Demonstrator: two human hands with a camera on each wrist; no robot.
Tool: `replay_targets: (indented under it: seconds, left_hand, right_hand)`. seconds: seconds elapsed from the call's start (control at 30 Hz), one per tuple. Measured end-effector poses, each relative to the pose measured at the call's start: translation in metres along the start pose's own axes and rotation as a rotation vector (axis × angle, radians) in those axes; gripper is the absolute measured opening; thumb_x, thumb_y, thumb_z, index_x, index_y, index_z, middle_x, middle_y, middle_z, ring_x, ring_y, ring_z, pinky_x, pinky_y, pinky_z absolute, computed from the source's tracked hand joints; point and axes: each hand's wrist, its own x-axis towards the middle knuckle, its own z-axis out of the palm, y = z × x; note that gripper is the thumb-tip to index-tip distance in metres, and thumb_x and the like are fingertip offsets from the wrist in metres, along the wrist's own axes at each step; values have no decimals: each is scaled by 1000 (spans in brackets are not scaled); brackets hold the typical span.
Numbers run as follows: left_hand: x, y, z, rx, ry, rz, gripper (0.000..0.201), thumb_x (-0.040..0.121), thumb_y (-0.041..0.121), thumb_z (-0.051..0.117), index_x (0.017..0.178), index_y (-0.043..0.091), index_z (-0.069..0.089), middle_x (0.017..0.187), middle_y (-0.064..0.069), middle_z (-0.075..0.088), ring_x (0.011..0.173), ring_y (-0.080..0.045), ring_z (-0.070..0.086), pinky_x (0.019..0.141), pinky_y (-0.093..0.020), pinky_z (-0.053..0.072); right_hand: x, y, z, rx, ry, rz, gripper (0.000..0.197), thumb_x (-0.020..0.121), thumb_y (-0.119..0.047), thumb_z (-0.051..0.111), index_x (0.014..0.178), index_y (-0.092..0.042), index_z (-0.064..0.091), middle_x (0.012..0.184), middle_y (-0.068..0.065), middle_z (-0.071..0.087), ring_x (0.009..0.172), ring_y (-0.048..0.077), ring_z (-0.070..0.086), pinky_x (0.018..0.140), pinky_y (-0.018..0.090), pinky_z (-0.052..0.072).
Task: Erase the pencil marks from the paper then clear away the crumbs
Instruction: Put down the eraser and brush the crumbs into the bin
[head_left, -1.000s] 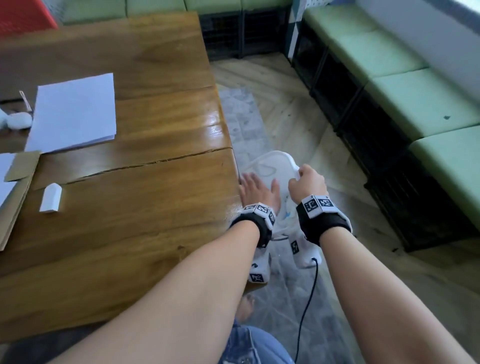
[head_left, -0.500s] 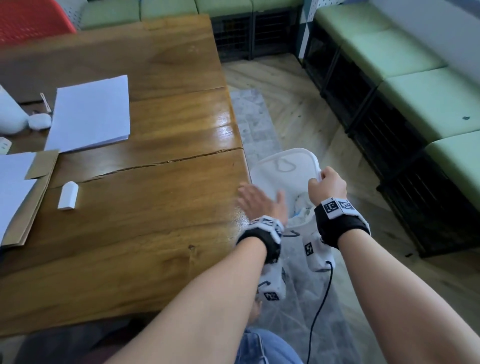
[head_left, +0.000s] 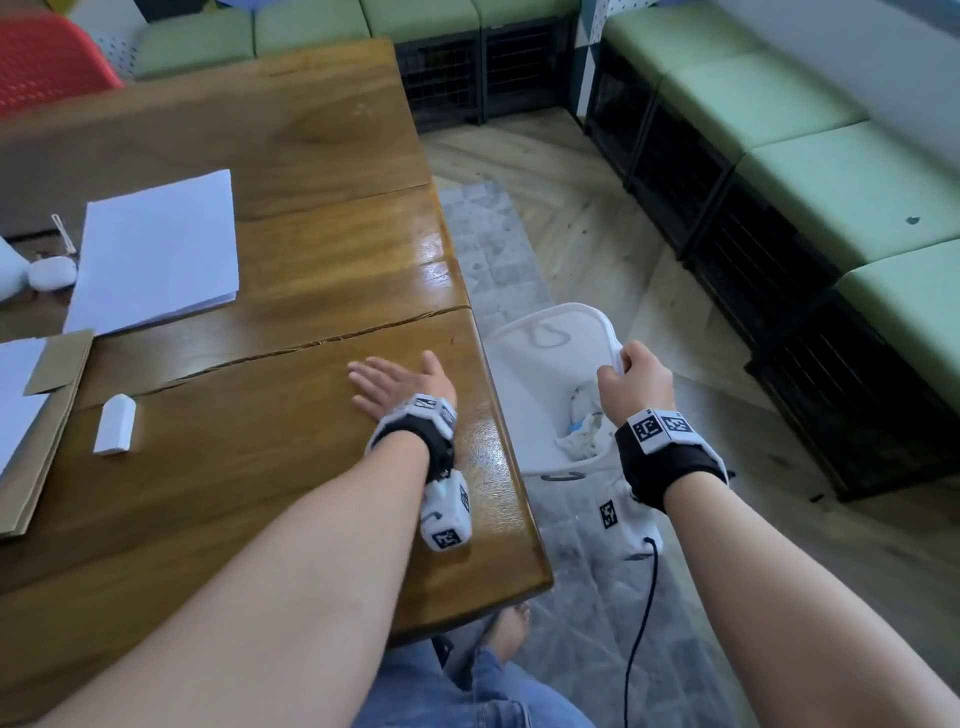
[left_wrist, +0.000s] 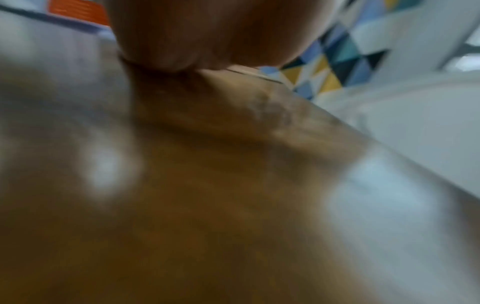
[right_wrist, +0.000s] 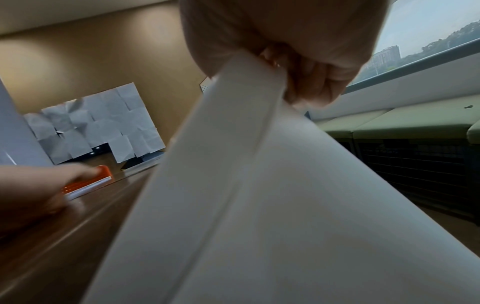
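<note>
My left hand (head_left: 387, 382) lies flat, fingers straight, on the wooden table (head_left: 260, 467) near its right edge. My right hand (head_left: 631, 376) grips the rim of a white waste bin (head_left: 535, 374) held tilted just beside the table edge; crumpled tissue lies inside it. In the right wrist view my fingers (right_wrist: 311, 82) curl round the bin's white rim (right_wrist: 246, 102). A white eraser (head_left: 115, 424) lies on the table at the left. A stack of white paper (head_left: 156, 254) sits further back. The left wrist view is blurred, showing only tabletop (left_wrist: 207, 205).
Cardboard with a sheet on it (head_left: 31, 415) lies at the table's left edge. Small white objects (head_left: 49, 270) sit beside the paper stack. Green-cushioned benches (head_left: 831, 171) line the right wall. A red chair (head_left: 47, 57) stands behind the table. A black cable (head_left: 641, 613) hangs from my right wrist.
My left hand has moved from over the bin's mouth leftward onto the table top. My right hand still holds the bin's rim.
</note>
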Motion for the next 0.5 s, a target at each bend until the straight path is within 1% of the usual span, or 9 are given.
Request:
replay_targets:
  seconds: [0.07,0.1,0.13,0.17,0.2,0.23,0.33,0.43,0.5]
  left_hand:
    - [-25,20,13,106,-181,304,72,99,50,15,148,1,-4,157,-18,-8,146,-28,-3,117,-38,0]
    - [-43,34,20,81,-355,441,68,100,48,16,149,2,10,156,-18,10,143,-28,15,115,-35,12]
    - [-62,48,24,46,-551,528,63,101,46,17,144,3,29,148,-20,32,132,-28,35,105,-32,25]
    - [-76,59,27,2,-671,581,60,101,45,19,134,1,45,136,-20,48,119,-27,47,95,-31,32]
    - [-83,67,30,-36,-694,617,57,102,42,22,125,0,54,127,-22,55,113,-30,52,90,-31,35]
    - [-84,72,32,-83,-643,628,51,102,36,26,121,0,57,124,-22,58,112,-32,54,89,-31,37]
    - [-60,72,33,-220,-440,647,37,99,11,35,129,11,55,132,-12,57,120,-28,52,96,-27,39]
    - [-28,73,12,-313,-269,661,49,90,-7,36,126,18,58,128,-12,59,117,-28,55,93,-26,41]
    - [-10,79,-4,-376,-162,660,62,80,-17,34,127,16,56,137,-14,49,126,-28,47,94,-19,37]
  right_hand:
    - [1,3,3,12,-2,2,32,80,-10,47,60,-15,23,58,1,31,62,26,31,48,30,21]
    - [2,4,4,16,-8,1,32,79,-10,48,61,-15,22,58,1,31,61,25,29,48,30,21]
    - [3,6,5,22,-14,-1,32,79,-9,48,61,-15,22,58,1,30,60,25,27,48,30,21]
    - [4,7,5,32,-17,-2,31,78,-8,48,61,-15,23,58,1,30,60,24,25,47,30,21]
    - [5,8,6,45,-13,2,31,78,-8,49,61,-15,24,58,1,30,61,24,25,47,30,21]
    - [7,9,5,58,-3,9,31,79,-8,48,61,-15,24,58,1,30,62,23,25,47,30,21]
    - [12,14,6,73,26,38,33,80,-10,49,60,-16,24,58,0,31,64,25,31,48,28,24]
    - [18,20,10,68,19,55,33,80,-10,49,60,-16,24,57,-1,31,65,25,32,47,29,23]
    - [21,25,16,67,-5,66,33,80,-10,49,59,-16,24,57,-1,31,65,25,32,47,29,22]
